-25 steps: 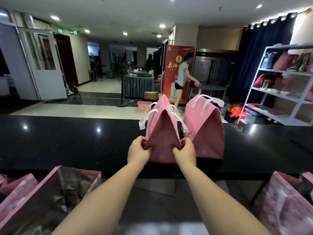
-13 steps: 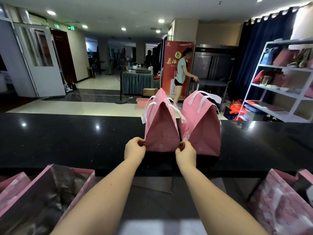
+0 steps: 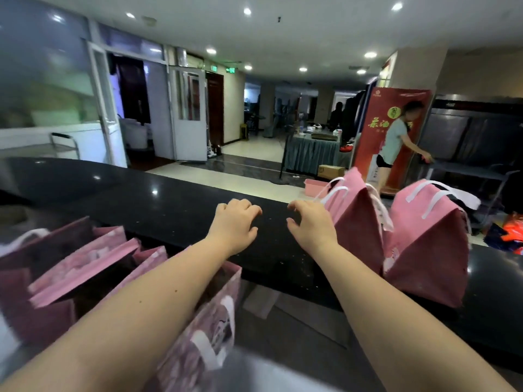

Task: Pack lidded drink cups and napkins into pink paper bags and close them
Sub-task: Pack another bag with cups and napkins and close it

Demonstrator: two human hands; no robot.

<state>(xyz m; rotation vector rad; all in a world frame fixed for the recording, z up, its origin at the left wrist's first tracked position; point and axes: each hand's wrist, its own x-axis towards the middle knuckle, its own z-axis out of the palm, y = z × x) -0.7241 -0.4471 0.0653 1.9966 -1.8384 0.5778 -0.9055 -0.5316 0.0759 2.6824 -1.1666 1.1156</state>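
Nearest, under the left forearm, an open pink paper bag (image 3: 209,315) shows a glossy printed side and a flat white handle. More open pink bags (image 3: 79,264) crowd the lower left, their folded rims stiff and creased. Both bare forearms reach out over the table (image 3: 158,213) — a black, polished, speckled slab that mirrors the ceiling lights. The left grip (image 3: 235,222) hangs above it palm down, fingers loosely curled, holding nothing. The right grip (image 3: 310,226) is likewise empty, fingers hooked and thumb spread wide. Just to its right stands a closed pink bag (image 3: 358,236) — top pinched into a gabled ridge, side gusset folded inward, white ribbon handles drooping. Whether the knuckles brush it cannot be told. A second closed bag (image 3: 427,256) of the same shape stands just beside the first, farther right. Beyond the table, blurred, a person (image 3: 396,142) in a pale top stands by a red banner (image 3: 376,131).
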